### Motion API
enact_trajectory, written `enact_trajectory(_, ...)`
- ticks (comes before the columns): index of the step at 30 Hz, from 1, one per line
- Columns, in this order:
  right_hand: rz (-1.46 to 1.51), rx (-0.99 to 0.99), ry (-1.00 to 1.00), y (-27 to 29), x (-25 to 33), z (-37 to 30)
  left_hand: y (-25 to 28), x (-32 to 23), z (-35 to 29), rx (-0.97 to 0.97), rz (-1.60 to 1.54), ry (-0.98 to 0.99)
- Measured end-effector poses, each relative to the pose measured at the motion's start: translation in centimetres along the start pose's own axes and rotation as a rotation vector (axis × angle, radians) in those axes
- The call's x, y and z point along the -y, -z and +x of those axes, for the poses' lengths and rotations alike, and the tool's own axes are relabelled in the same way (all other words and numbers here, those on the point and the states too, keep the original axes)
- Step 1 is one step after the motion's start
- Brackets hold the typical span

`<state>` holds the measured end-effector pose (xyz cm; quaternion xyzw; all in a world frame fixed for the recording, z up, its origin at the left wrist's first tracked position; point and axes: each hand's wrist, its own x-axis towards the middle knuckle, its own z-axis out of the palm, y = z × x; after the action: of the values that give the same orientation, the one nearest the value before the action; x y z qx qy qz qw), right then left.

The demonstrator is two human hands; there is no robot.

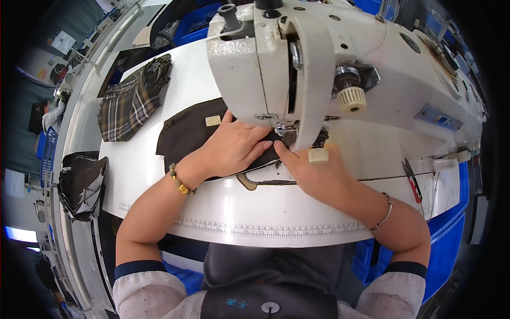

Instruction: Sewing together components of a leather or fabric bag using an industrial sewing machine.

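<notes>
A dark brown fabric piece with a small cream label lies on the white sewing table, partly under the sewing machine's head. My left hand rests on it with fingers laid out flat, the thumb stretched toward the presser foot; some fingertips are hidden behind the machine head. On the other side of the foot, my right hand reaches in, one digit stretched onto the fabric close to my left thumb. Its other fingers are hidden behind the machine's lever and knob.
A folded plaid cloth lies at the table's left. Beyond that edge hangs a dark bundle of fabric. Thread snips with red handles lie at the right. A printed ruler runs along the near edge. Blue bins stand below right.
</notes>
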<state>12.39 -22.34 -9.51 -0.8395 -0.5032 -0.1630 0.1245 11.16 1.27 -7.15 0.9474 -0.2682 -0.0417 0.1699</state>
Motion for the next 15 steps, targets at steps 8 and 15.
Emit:
enact_trajectory(8, 0.084, 0.052, 0.009, 0.8, 0.6, -0.9, 0.0, -0.1, -1.1, -0.261, 0.058, -0.166)
enact_trajectory(15, 0.037, -0.027, 0.037, 0.2, 0.8, -1.3, -0.1, -1.2, -2.9, -0.306, 0.082, -0.272)
